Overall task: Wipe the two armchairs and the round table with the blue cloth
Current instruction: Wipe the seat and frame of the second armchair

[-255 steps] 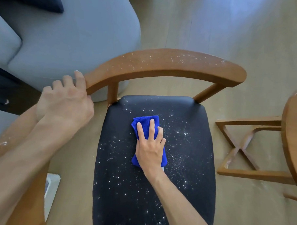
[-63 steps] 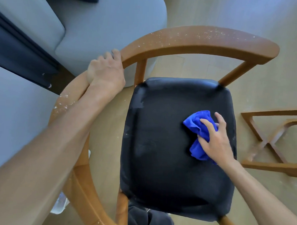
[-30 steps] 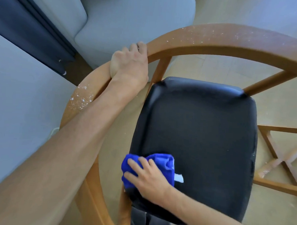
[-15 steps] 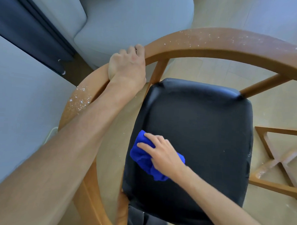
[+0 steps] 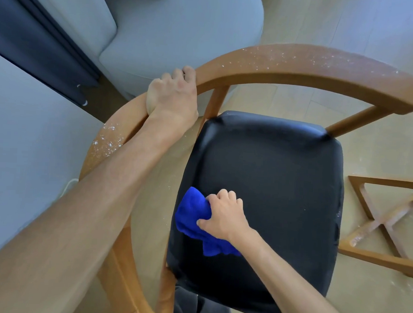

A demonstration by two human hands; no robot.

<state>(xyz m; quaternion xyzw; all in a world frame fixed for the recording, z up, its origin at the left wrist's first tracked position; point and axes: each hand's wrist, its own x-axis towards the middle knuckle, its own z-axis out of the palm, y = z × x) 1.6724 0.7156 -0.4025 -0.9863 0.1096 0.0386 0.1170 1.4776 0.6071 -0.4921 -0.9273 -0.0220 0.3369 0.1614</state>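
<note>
Seat wiped clean, cloth bunched at its 9 o'clock edge

The right hand (image 5: 224,216), its grip curled round the blue cloth (image 5: 193,217), had drawn back from a flat-fingered wipe half a second earlier; the black seat (image 5: 270,182), speckled white seconds before, now looked clean. The left hand (image 5: 174,95) still gripped the curved wooden rail (image 5: 299,68), where white specks remained at 12 and 9 o'clock, likely the next surface to wipe.

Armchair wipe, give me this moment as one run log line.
right hand: grips blue cloth on black seat | left hand: holds wooden rail | rail: white specks
</note>
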